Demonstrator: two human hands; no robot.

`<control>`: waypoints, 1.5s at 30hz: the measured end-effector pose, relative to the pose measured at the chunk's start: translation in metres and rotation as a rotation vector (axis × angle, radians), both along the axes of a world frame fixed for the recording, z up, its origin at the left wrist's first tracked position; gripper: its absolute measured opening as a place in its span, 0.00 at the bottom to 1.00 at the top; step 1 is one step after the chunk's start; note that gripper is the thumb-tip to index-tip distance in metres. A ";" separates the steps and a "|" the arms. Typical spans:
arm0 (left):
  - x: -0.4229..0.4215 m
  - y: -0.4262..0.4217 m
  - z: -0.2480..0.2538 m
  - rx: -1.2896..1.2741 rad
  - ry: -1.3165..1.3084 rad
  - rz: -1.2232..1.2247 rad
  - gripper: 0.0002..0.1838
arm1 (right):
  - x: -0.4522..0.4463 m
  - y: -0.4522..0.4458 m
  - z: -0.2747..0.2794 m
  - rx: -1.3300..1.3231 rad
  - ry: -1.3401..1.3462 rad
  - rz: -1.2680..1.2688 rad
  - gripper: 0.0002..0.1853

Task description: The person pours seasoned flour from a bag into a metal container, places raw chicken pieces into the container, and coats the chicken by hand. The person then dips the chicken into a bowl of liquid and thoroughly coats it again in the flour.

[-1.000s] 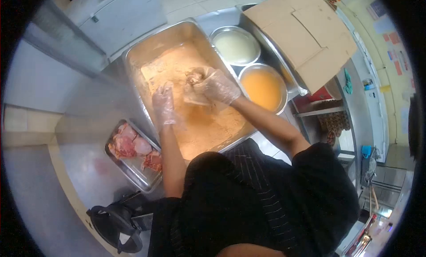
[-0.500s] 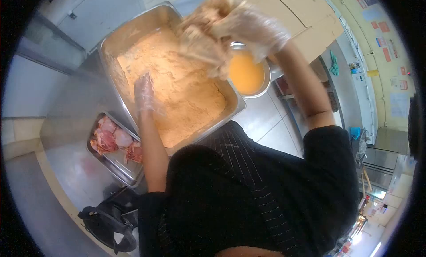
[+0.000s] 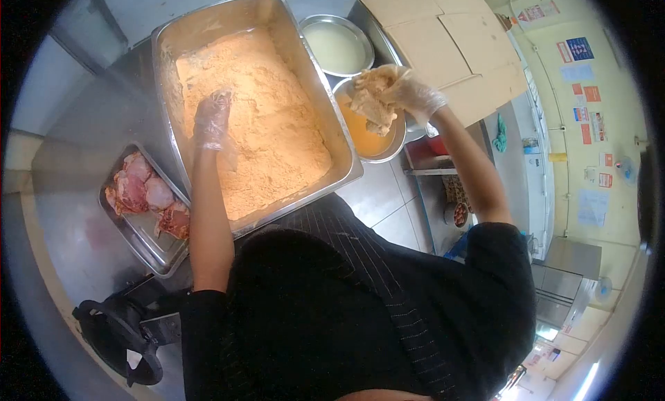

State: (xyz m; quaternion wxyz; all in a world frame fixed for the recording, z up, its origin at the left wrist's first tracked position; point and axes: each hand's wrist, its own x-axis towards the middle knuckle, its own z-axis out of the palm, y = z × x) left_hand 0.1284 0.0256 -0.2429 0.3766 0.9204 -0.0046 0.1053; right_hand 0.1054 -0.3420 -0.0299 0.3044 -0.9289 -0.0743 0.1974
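Observation:
My right hand (image 3: 409,93), in a clear plastic glove, grips a flour-coated piece of chicken (image 3: 376,111). That piece hangs over a metal bowl of orange-yellow liquid (image 3: 370,139), whose far part it hides. My left hand (image 3: 213,119), gloved as well, is in the large metal pan (image 3: 352,172), low at the surface of the orange-tinted flour (image 3: 270,124). Its fingers reach forward, loosely stretched, and I see nothing held in them. Raw chicken pieces (image 3: 149,190) lie in a smaller metal tray (image 3: 163,261) left of the pan.
A bowl of whitish liquid (image 3: 337,48) stands behind the orange-yellow one. Flattened cardboard (image 3: 450,41) lies at the back right. A black object with a strap-like loop (image 3: 118,339) sits at the lower left. Beyond my right arm is a counter with a green cloth (image 3: 500,132).
My right hand has moved the coated chicken away from the pan's far edge to above the orange-yellow bowl. My left hand stays in the flour. The view has shifted, showing the whitish bowl.

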 end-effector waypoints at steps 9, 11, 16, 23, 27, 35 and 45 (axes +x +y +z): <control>-0.005 0.001 0.007 -0.154 -0.024 -0.036 0.25 | -0.010 -0.037 -0.098 0.156 -0.064 0.082 0.22; -0.008 0.000 0.011 -0.170 -0.017 -0.046 0.24 | -0.017 -0.031 -0.103 0.263 -0.032 0.028 0.22; -0.014 -0.005 0.028 -0.246 0.084 -0.101 0.22 | -0.020 -0.038 -0.135 0.441 -0.113 0.054 0.25; -0.027 -0.017 0.059 -0.453 0.211 0.002 0.22 | -0.030 -0.026 -0.142 -0.097 -0.256 0.056 0.29; -0.027 -0.016 0.057 -0.329 0.195 0.023 0.22 | -0.034 -0.017 -0.140 -0.397 -0.331 0.015 0.28; -0.022 -0.012 0.027 -0.293 0.034 -0.059 0.21 | -0.032 -0.016 -0.140 -0.321 -0.327 0.068 0.21; -0.031 -0.021 0.060 -0.435 0.266 0.024 0.20 | -0.023 -0.034 -0.177 -0.604 -0.285 0.017 0.24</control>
